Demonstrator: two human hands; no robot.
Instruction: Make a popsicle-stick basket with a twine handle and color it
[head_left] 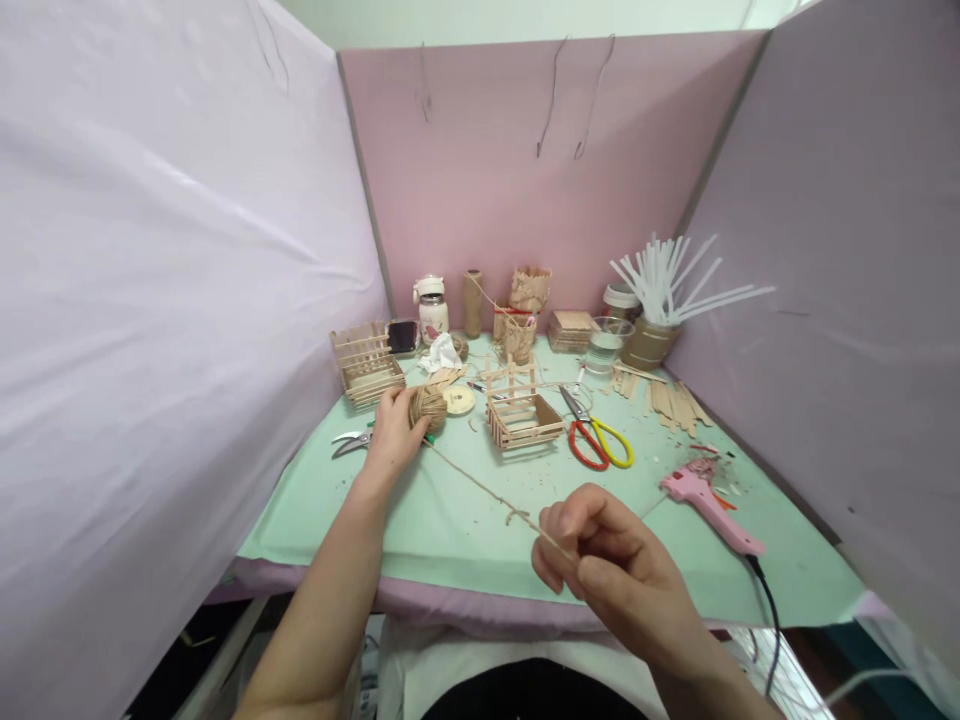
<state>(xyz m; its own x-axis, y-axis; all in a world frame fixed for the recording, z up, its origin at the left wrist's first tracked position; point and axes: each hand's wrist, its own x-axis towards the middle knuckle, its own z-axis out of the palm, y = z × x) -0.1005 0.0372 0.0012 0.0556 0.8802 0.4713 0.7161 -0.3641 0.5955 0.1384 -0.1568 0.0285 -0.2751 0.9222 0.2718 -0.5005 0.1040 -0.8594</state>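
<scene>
My left hand (397,430) is wrapped round a ball of brown twine (429,408) resting on the table at the left of centre. From the ball a strand of twine (480,484) runs taut toward me, with a small knot or loop partway along. My right hand (607,550) pinches the strand near the table's front edge. Beside my left hand lie pruning shears (351,443), their handles partly hidden by it. A small wooden stick basket (525,430) stands beyond the strand, and a second stick basket (367,365) is behind my left hand.
Scissors (600,442) with red and yellow handles lie right of centre. A pink glue gun (712,507) with a black cord rests at the right. White glue sticks (667,285) stand in a pot at the back right, near loose wooden sticks (675,405). A bottle (433,315) stands at the back.
</scene>
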